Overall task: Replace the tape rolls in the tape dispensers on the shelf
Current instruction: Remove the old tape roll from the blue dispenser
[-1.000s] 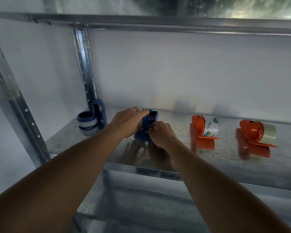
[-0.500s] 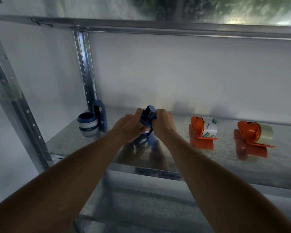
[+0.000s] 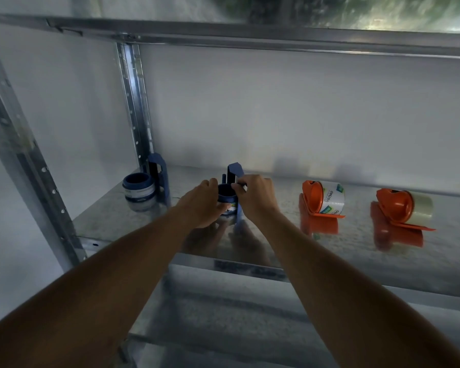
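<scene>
A blue tape dispenser (image 3: 235, 173) stands upright on the metal shelf (image 3: 276, 235), with a tape roll (image 3: 225, 198) on its hub. My left hand (image 3: 200, 205) wraps around the roll from the left. On the right side, my right hand (image 3: 255, 195) pinches the dispenser's frame near the top of the roll. Another blue dispenser (image 3: 158, 176) with a tape roll (image 3: 138, 188) stands at the far left. Two orange dispensers (image 3: 314, 199) (image 3: 395, 208) lie further right; one carries a labelled white roll (image 3: 332, 200) and the other a clear roll (image 3: 421, 211).
A perforated steel upright (image 3: 134, 102) rises at the back left, another post (image 3: 24, 155) stands nearer on the left. An upper shelf beam (image 3: 250, 35) runs overhead. A white wall closes the back. A lower shelf (image 3: 223, 328) shows beneath my arms.
The blue dispenser went from lying tilted in my hands to standing upright on the shelf, its roll now visible on the hub. Both hands shifted slightly around it.
</scene>
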